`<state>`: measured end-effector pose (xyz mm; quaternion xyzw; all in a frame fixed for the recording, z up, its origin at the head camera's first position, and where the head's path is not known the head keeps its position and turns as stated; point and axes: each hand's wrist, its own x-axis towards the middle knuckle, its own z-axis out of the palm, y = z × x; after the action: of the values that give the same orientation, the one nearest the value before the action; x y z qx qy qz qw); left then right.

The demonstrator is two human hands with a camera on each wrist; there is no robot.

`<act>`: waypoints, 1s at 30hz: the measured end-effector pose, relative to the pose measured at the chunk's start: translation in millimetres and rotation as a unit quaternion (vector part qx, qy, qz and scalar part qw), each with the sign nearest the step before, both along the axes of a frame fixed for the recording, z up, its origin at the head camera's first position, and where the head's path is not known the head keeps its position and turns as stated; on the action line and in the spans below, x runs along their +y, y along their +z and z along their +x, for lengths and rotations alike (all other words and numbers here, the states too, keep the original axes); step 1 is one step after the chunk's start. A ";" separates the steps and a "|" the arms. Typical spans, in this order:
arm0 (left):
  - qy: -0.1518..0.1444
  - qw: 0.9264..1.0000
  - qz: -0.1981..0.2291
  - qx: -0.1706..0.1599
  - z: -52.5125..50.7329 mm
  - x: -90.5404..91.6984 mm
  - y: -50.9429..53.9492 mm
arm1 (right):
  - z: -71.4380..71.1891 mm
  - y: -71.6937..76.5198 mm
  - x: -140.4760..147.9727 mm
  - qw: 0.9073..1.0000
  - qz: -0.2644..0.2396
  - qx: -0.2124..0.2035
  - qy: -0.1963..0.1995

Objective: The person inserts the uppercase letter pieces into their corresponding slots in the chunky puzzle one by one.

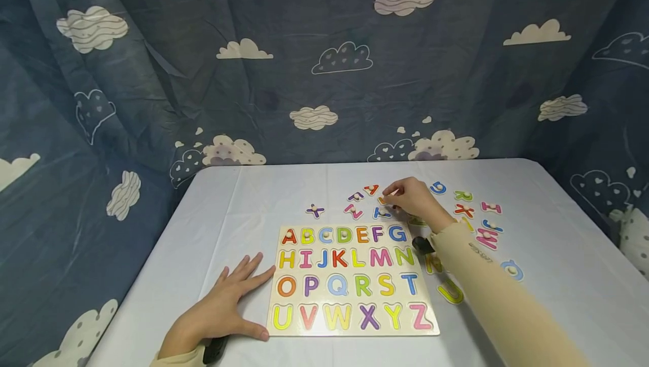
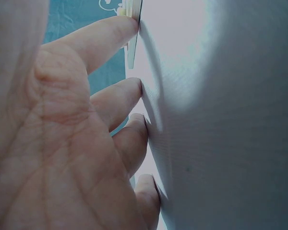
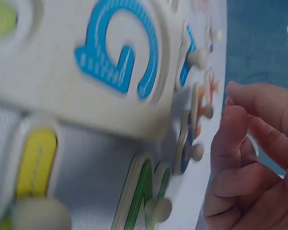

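Observation:
A wooden alphabet puzzle board (image 1: 350, 270) lies on the table; knobs show on its letters A, B, C and D. My left hand (image 1: 223, 302) is spread flat at the board's left side, with index finger and thumb at its edge. In the left wrist view, the left fingertips (image 2: 129, 26) touch the board edge and the white cloth. Beyond the board's top edge, my right hand (image 1: 413, 200) hovers over loose letters. An orange letter piece (image 3: 197, 108) with a round knob lies near its bent thumb and index finger; no piece shows between them.
Loose knobbed letters lie behind and right of the board, among them a blue T (image 1: 381, 212), a purple Y (image 1: 315, 211), a pink H (image 1: 490, 207) and a yellow U (image 1: 450, 291). A dark cloud-patterned curtain (image 1: 284, 91) hangs behind the white-covered table (image 1: 238, 198).

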<state>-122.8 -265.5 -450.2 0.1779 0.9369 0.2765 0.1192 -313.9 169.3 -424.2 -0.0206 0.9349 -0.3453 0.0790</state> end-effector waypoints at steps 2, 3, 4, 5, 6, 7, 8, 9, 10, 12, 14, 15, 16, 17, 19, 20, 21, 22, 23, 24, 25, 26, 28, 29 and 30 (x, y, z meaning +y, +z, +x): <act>-0.002 1.000 0.000 0.001 0.1 -0.4 -0.2 | -2.4 -0.1 2.0 1.000 0.008 -0.005 -0.007; -0.002 1.000 0.001 0.002 0.1 -0.6 -0.4 | -3.5 -0.2 2.7 1.000 0.011 -0.008 -0.010; -0.003 1.000 0.001 0.002 0.1 -0.8 -0.5 | -4.8 -0.5 2.9 1.000 0.013 -0.012 -0.014; -0.004 1.000 0.002 0.003 0.1 -1.1 -0.6 | -6.3 -0.8 3.3 1.000 0.015 -0.014 -0.015; -0.005 1.000 0.002 0.003 0.1 -1.2 -0.6 | -7.5 -0.8 3.8 1.000 0.016 -0.016 -0.016; -0.006 1.000 0.002 0.004 0.0 -1.4 -0.7 | -8.5 -0.8 4.1 1.000 0.018 -0.016 -0.016; -0.007 1.000 0.002 0.005 0.0 -1.5 -0.6 | -9.7 -0.9 4.4 1.000 0.019 -0.017 -0.016; -0.007 1.000 0.002 0.005 -0.1 -1.6 -0.5 | -10.8 -1.1 4.4 1.000 0.019 -0.018 -0.016; -0.007 1.000 0.002 0.006 -0.1 -1.6 -0.5 | -12.0 -1.5 4.2 1.000 0.019 -0.019 -0.017; -0.006 1.000 0.002 0.004 -0.2 -1.5 -0.2 | -13.4 -2.1 4.0 0.999 0.023 -0.020 -0.015; -0.005 1.000 0.001 0.002 -0.4 -1.2 0.1 | -14.5 -3.4 3.4 0.999 0.029 -0.024 -0.017; -0.004 1.000 0.001 0.001 -0.4 -1.0 0.2 | -14.7 -4.3 2.9 0.999 0.032 -0.027 -0.020; -0.004 1.000 0.001 0.000 -0.4 -0.8 0.3 | -14.7 -4.9 2.3 0.999 0.034 -0.029 -0.023; -0.003 1.000 0.000 -0.001 -0.4 -0.6 0.4 | -14.5 -5.2 1.7 0.999 0.036 -0.031 -0.026; -0.004 1.000 0.001 -0.001 -0.4 -0.3 0.5 | -14.2 -6.3 0.8 0.998 0.039 -0.029 -0.030; -0.003 1.000 0.001 -0.001 -0.4 -0.3 0.6 | -14.0 -6.8 0.3 0.998 0.039 -0.027 -0.032; -0.003 1.000 0.001 -0.002 -0.4 -0.3 0.6 | -13.7 -7.1 -0.2 0.998 0.040 -0.025 -0.032; -0.003 1.000 0.001 -0.002 -0.4 -0.3 0.6 | -13.4 -7.3 -0.6 0.998 0.041 -0.021 -0.031; -0.002 1.000 0.001 -0.002 -0.5 -0.3 0.5 | -13.1 -7.4 -0.9 0.998 0.043 -0.018 -0.029; -0.002 1.000 0.001 -0.003 -0.6 -0.4 0.4 | -12.6 -7.3 -1.2 0.999 0.044 -0.016 -0.028; -0.002 1.000 0.001 -0.003 -0.7 -0.5 0.2 | -12.0 -7.0 -1.7 0.999 0.044 -0.015 -0.026; -0.001 1.000 0.001 -0.004 -0.8 -0.5 0.1 | -11.2 -6.5 -2.2 0.999 0.044 -0.015 -0.026; 0.000 1.000 0.001 -0.005 -1.2 -0.6 -0.5 | -9.9 -5.7 -3.2 0.999 0.044 -0.014 -0.025; 0.001 1.000 0.000 -0.006 -1.3 -0.7 -0.8 | -9.5 -5.5 -3.6 0.999 0.045 -0.012 -0.024; 0.001 1.000 0.001 -0.006 -1.4 -0.7 -1.1 | -9.3 -5.4 -4.1 0.999 0.046 -0.010 -0.024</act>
<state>-124.2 -266.2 -451.3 0.1751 0.9362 0.2782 0.1241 -323.2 165.2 -429.6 0.0088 0.9493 -0.3038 0.0806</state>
